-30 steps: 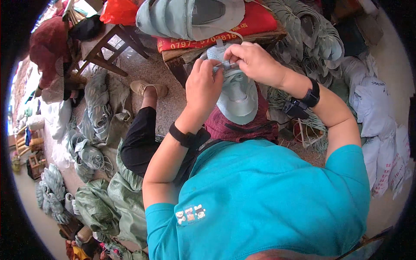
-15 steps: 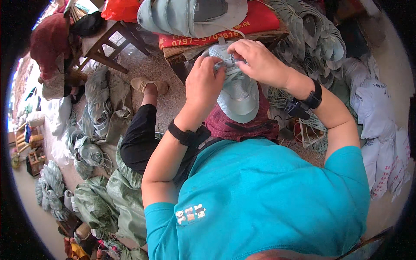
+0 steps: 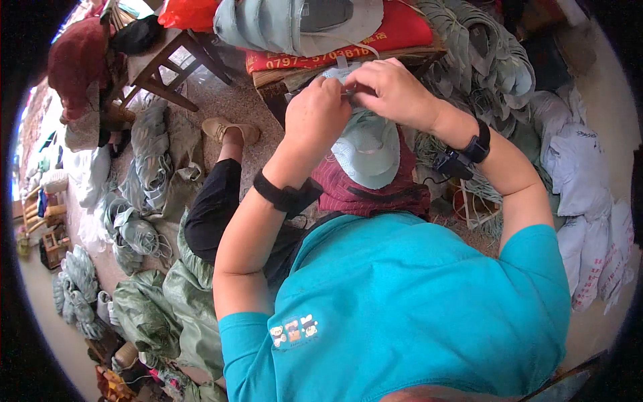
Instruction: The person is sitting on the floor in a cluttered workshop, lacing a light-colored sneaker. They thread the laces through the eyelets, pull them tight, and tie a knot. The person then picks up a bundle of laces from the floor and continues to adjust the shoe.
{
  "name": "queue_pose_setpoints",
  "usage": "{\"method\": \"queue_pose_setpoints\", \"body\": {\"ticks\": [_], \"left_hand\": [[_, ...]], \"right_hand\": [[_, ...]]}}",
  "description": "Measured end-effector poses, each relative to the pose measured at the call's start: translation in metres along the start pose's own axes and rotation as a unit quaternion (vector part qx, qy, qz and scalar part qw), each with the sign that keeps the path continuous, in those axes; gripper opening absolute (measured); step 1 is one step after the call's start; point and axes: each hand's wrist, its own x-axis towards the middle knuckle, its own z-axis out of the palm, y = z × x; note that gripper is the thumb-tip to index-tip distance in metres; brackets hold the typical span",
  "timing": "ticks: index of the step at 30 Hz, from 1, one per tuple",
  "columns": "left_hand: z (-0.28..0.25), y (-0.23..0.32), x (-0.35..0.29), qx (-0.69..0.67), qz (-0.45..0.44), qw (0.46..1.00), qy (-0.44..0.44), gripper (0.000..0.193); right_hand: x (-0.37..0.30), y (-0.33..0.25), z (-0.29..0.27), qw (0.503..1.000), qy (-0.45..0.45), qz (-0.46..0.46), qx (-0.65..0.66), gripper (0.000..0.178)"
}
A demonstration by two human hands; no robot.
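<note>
A pale blue-grey shoe upper (image 3: pixel 368 157) rests over my lap, its rounded toe toward me. My left hand (image 3: pixel 317 114) and my right hand (image 3: pixel 392 94) meet above its lacing area. The fingers of both are pinched close together, nearly touching. A thin bit of something shows between the fingertips, too small to make out. My hands hide most of the lacing and the tongue.
Just beyond, a wooden bench (image 3: pixel 429 52) bears a red bag (image 3: pixel 408 27) and stacked grey uppers (image 3: pixel 258 27). Bundled uppers (image 3: pixel 479 60) hang at right, above white sacks (image 3: pixel 579 167). At left are a wooden stool (image 3: pixel 157 63), more bundles (image 3: pixel 151 147) and green sacks (image 3: pixel 194 308).
My hands have drawn closer together over the lacing, and the fingers have curled in tighter. My left wrist has turned so the back of the hand faces up. The shoe upper has hardly moved.
</note>
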Motion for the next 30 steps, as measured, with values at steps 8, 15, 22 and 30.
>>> {"method": "queue_pose_setpoints", "body": {"ticks": [8,15,22,30], "left_hand": [[-0.006,-0.026,-0.041,-0.502,-0.194,0.841,0.06,0.019],[0.003,-0.018,-0.047,-0.519,-0.169,0.835,0.074,0.012],[0.013,-0.016,-0.032,-0.256,0.011,0.96,0.109,0.014],[0.016,-0.007,-0.018,-0.031,0.045,0.99,0.131,0.011]], "right_hand": [[0.025,-0.02,0.008,0.99,-0.039,-0.075,-0.113,0.01],[0.024,-0.142,0.012,0.887,-0.043,-0.283,0.363,0.02],[0.027,-0.14,0.007,0.874,-0.079,-0.238,0.416,0.014],[0.01,-0.128,0.012,0.856,-0.124,-0.236,0.443,0.014]]}}
